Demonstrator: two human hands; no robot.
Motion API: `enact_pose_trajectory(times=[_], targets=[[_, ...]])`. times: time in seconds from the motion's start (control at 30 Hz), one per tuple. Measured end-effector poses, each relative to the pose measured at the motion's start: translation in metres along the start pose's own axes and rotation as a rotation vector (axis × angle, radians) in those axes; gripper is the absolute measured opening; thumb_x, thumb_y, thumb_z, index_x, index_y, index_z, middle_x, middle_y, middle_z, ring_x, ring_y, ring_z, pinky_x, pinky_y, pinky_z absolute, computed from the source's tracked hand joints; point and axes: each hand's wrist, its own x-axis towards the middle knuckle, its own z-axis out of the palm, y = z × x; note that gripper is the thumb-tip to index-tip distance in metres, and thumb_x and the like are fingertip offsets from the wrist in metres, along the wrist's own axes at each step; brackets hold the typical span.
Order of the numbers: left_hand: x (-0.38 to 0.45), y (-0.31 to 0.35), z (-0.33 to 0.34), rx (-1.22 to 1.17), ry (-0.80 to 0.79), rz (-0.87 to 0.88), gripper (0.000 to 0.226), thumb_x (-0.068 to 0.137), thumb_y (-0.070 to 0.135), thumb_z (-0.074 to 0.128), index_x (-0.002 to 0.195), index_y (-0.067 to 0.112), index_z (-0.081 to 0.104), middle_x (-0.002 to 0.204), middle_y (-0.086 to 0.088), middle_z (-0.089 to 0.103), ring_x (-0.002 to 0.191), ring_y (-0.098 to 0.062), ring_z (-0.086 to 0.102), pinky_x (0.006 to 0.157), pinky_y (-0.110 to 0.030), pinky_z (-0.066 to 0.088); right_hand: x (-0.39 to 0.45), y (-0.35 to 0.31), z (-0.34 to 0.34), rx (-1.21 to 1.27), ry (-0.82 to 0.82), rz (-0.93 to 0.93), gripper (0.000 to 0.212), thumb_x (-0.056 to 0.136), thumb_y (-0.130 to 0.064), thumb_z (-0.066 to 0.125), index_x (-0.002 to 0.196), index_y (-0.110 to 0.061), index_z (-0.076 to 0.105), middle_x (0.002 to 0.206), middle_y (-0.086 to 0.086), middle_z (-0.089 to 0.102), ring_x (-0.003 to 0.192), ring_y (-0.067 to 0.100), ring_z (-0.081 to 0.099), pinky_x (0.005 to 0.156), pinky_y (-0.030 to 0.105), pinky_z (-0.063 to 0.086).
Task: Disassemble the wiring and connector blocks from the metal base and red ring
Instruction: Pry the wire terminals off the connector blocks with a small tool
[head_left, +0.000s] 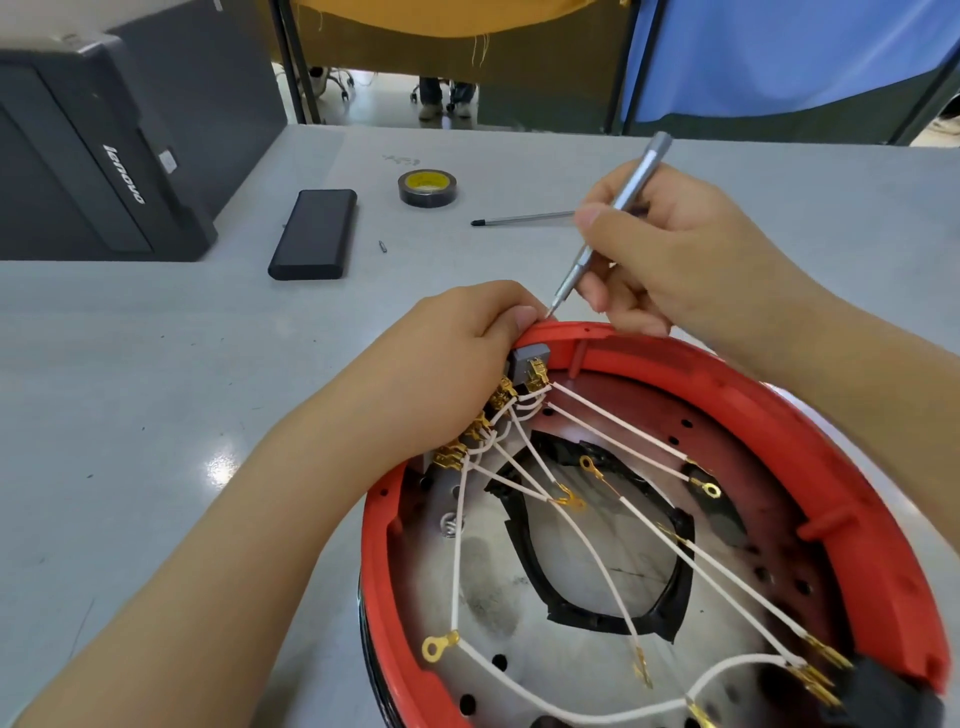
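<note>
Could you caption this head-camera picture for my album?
Right hand works a screwdriver at the red ring; left hand steadies the connector blocks.

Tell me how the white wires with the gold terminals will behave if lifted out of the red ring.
The white wires already curve and sag across the metal base, so they would probably flop and tangle. They look thin, likely light.

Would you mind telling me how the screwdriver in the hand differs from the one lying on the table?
The held screwdriver stands tilted, gripped by the right hand, its tip down at the red ring; the table screwdriver lies flat and untouched beyond the hand. The held one shows a thick silver barrel; the other shows a thin shaft with a dark tip, its handle hidden. Both are slim and metallic.
</note>
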Motion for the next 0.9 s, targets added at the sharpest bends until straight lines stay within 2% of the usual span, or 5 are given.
enact_pose_trajectory(times=[0.1,0.27,0.53,0.77,0.9], targets=[[-0.001,0.001,0.0,-0.016,0.012,-0.014,0.029,0.1,0.031,0.036,0.092,0.039,0.062,0.06,0.033,0.055,0.053,0.014,0.049,0.046,-0.005,0.034,-0.013,0.001,-0.002,-0.033,-0.034,0.023,0.022,0.091,-0.004,0.056,0.073,-0.011,0.045,0.048,0.006,0.058,0.027,0.013,0.035,0.033,0.016,0.028],[-0.003,0.004,-0.001,-0.02,0.007,-0.007,0.029,0.101,0.028,0.036,0.097,0.038,0.063,0.056,0.036,0.053,0.049,0.017,0.048,0.043,-0.003,0.032,-0.023,0.011,0.007,0.024,0.088,0.026,0.032,0.086,0.0,0.057,0.062,-0.011,0.039,0.046,0.013,0.054,0.029,0.015,0.031,0.039,0.026,0.023],[-0.002,0.002,-0.001,-0.01,0.006,-0.015,0.029,0.1,0.031,0.036,0.085,0.042,0.058,0.061,0.027,0.056,0.046,0.008,0.049,0.039,-0.006,0.034,-0.026,0.019,0.008,-0.094,0.117,-0.027,0.032,0.082,-0.012,0.07,0.061,-0.013,0.047,0.048,0.005,0.058,0.031,0.004,0.045,0.038,0.01,0.032],[-0.002,0.002,0.0,-0.007,-0.002,-0.008,0.03,0.1,0.03,0.036,0.084,0.043,0.058,0.058,0.032,0.054,0.048,0.011,0.049,0.04,-0.004,0.032,-0.027,0.018,0.006,-0.152,0.077,-0.012,0.027,0.08,-0.022,0.068,0.064,-0.012,0.049,0.041,-0.002,0.055,0.034,0.011,0.043,0.047,0.04,0.043],[-0.001,0.001,0.0,-0.007,0.011,-0.008,0.029,0.1,0.032,0.037,0.082,0.046,0.056,0.055,0.028,0.054,0.044,0.008,0.048,0.038,-0.006,0.031,-0.026,0.021,0.004,-0.129,0.054,-0.024,0.026,0.083,-0.02,0.072,0.066,-0.011,0.054,0.045,0.003,0.06,0.037,0.01,0.05,0.05,0.026,0.046]])
